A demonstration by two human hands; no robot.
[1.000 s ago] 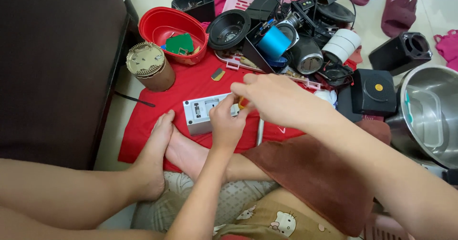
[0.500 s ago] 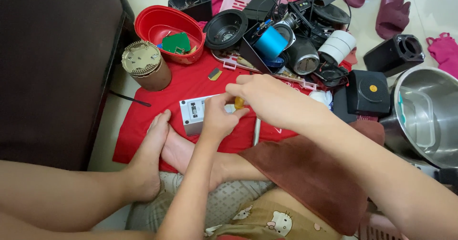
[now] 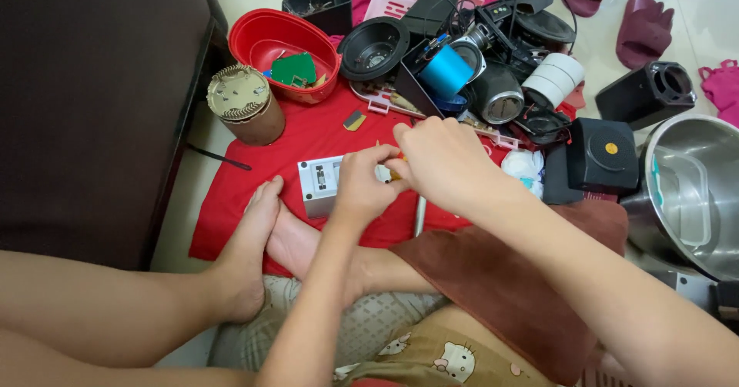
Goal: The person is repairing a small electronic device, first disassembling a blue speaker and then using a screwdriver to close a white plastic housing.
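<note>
A small white-grey box (image 3: 318, 184) with a slotted face lies on a red cloth (image 3: 308, 137) in front of my feet. My left hand (image 3: 362, 188) grips the box's right end from above. My right hand (image 3: 446, 160) is pressed against the left one, its fingers pinched on a small orange-tipped tool (image 3: 394, 175) at the box's edge. Most of the tool is hidden by my fingers. A thin metal rod (image 3: 419, 219) lies on the cloth just under my hands.
A red bowl (image 3: 265, 37) holds a green circuit board (image 3: 294, 69). Around it are a brown canister (image 3: 246, 106), a black speaker cone (image 3: 375, 48), a blue cylinder (image 3: 446, 71), a black box (image 3: 604, 156), a steel pot (image 3: 693, 195), a brown towel (image 3: 493, 271) and a dark cabinet (image 3: 92, 87).
Both hands stay together over the white box. My right hand has closed in slightly over the left hand's fingers, and the view has drifted a little.
</note>
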